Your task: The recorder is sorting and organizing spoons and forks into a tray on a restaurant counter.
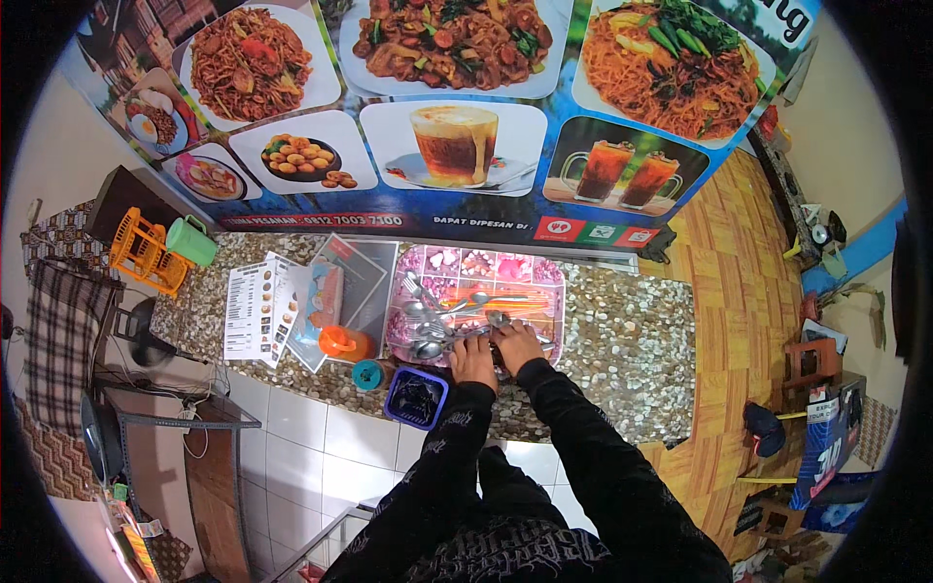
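Note:
A pink floral tray (558, 291) lies on the stone-patterned counter, with metal forks (416, 288), spoons (428, 349) and orange-red sticks or straws (515, 304) in it. Both hands are close together at its near right part. My right hand (518, 346) is closed near a piece of metal cutlery, which looks like a spoon (498, 319). Just left of it, my left hand (474, 363) is over the tray's near edge, its fingers bent; what they hold is hidden. A dark blue plastic basket (416, 397) stands left of my left forearm.
Left of the tray are an orange container (346, 343), a teal-lidded jar (368, 375), a tissue pack (324, 295) and menu sheets (249, 309). An orange rack (149, 252) and green mug (191, 240) stand at the far left. A food banner (340, 209) rises behind the counter (632, 360).

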Available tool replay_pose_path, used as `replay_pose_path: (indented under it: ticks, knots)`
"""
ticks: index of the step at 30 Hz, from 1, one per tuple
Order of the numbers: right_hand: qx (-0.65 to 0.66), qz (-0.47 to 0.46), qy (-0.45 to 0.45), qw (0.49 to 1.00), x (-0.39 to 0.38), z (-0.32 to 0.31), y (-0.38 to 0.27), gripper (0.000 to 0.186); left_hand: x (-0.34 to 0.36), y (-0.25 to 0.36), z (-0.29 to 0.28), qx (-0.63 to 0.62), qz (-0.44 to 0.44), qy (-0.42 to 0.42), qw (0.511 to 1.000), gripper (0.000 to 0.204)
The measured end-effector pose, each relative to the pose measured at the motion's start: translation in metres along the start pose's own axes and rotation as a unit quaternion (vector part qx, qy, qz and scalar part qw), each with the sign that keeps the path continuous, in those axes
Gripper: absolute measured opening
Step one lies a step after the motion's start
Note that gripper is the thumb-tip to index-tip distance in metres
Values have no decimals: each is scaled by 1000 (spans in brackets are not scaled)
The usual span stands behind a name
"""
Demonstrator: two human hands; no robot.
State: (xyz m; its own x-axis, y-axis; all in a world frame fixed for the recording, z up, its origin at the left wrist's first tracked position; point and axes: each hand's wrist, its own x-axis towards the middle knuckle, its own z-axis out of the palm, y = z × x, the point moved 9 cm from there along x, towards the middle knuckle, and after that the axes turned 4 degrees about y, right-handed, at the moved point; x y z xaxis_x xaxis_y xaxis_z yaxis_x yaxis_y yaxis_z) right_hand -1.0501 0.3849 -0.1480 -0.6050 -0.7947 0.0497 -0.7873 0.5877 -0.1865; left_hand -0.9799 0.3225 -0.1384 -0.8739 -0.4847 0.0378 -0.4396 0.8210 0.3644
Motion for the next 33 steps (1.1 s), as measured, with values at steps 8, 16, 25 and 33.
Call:
replay_pose_path:
  ticks: [8,16,25,33]
  knots:
    - [69,28,-13,997,0,1,5,23,3,1,-8,58,34,51,996,30]
    - [45,-1,42,998,-4,4,5,17,7,-4,-7,27,24,60,998,31]
    - [80,55,39,995,-11,-10,19,17,-5,-17,-48,-206,-68,261,941,45]
    - [254,61,150,954,-16,-21,17,16,-22,-51,44,-482,-206,168,835,20]
